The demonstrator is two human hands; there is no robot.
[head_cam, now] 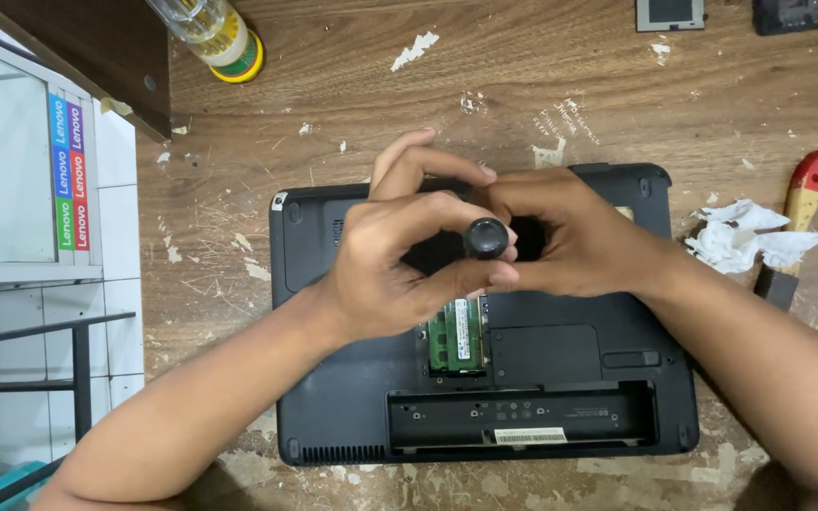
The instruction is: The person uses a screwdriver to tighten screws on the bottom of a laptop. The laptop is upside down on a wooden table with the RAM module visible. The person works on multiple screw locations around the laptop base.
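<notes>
A black laptop [560, 378] lies upside down on the wooden table, its battery bay empty along the near edge. A green memory module [456, 333] shows in an open slot at the middle. My left hand [390, 260] grips the round black handle of a screwdriver [487, 238], which points straight down at the laptop's base. My right hand [575, 237] meets it from the right, fingers touching the handle and the left hand's fingertips. The screwdriver's shaft and tip are hidden under the hands.
A crumpled white tissue [745, 237] and a brush with a red and yellow handle [802, 203] lie to the right. A clear bottle [215, 33] stands at the far left. A small grey square part [670, 13] sits at the far edge. White shelving [30, 170] stands left.
</notes>
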